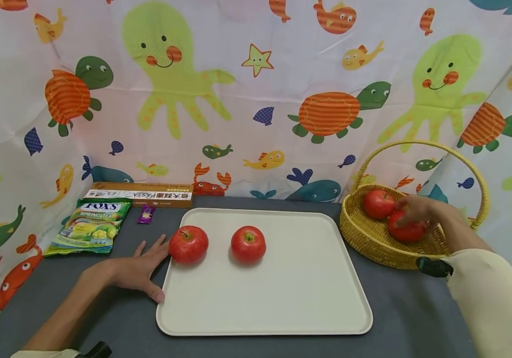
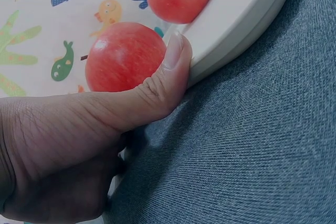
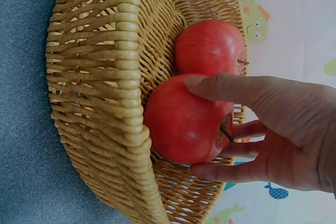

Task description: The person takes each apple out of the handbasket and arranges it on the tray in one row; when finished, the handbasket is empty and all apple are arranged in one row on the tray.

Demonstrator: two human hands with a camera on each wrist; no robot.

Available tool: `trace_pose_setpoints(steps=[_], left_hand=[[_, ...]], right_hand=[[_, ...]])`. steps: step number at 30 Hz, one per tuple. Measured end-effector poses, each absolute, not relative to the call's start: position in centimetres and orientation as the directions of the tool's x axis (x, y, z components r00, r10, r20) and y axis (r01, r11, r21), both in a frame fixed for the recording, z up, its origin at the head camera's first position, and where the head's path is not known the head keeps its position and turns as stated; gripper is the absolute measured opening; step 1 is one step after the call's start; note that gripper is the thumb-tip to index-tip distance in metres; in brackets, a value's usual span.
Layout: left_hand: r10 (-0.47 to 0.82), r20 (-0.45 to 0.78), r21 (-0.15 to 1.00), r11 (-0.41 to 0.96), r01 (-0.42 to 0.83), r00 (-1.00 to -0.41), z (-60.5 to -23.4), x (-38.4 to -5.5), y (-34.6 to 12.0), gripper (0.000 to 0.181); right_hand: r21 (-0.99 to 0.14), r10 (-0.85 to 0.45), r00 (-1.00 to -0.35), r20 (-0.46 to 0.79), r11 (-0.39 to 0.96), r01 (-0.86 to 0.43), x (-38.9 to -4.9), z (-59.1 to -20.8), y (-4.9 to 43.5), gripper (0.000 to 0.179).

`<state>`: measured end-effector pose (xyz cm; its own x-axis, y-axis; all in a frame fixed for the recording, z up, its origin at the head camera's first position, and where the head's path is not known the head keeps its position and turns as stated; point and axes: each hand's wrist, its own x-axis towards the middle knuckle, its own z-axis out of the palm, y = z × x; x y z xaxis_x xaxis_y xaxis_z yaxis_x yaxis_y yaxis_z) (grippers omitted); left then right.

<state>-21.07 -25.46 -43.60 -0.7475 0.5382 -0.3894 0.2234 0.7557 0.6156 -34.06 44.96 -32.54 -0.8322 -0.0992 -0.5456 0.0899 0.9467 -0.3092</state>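
In the wicker basket (image 1: 372,243) on the right lie two red apples. My right hand (image 1: 419,208) grips the nearer apple (image 3: 181,121), with the thumb on one side and fingers round the other. The second basket apple (image 1: 379,204) sits against it. On the left, my left hand (image 1: 137,271) rests with spread fingers at the edge of the white tray (image 1: 265,298); its thumb (image 2: 176,59) touches the rim. One apple (image 1: 189,244) stands on the tray's left side close to those fingers, and another apple (image 1: 248,244) stands to its right.
A green candy bag (image 1: 90,226), a small purple wrapped sweet (image 1: 146,214) and a long pasta box (image 1: 141,194) lie at the back left. The basket's tall handle (image 1: 484,184) arches over its opening. A printed sea-animal curtain (image 1: 247,149) hangs behind the dark table.
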Motion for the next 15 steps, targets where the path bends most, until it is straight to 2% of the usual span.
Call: trace_pose_setpoints(steps=[7, 15], left_hand=[[0.541, -0.396, 0.609, 0.759, 0.228, -0.742, -43.4, -20.8, -25.3, 0.138], [0.520, -0.402, 0.593, 0.775, 0.218, -0.754, -43.2, -20.8, -25.1, 0.138]], right_hand=[[-0.294, -0.093, -0.865, -0.492, 0.954, 0.065, -34.4, -32.9, 45.2, 0.089], [-0.262, -0.135, -0.925, -0.354, 0.964, -0.041, -34.5, -31.7, 44.3, 0.074]])
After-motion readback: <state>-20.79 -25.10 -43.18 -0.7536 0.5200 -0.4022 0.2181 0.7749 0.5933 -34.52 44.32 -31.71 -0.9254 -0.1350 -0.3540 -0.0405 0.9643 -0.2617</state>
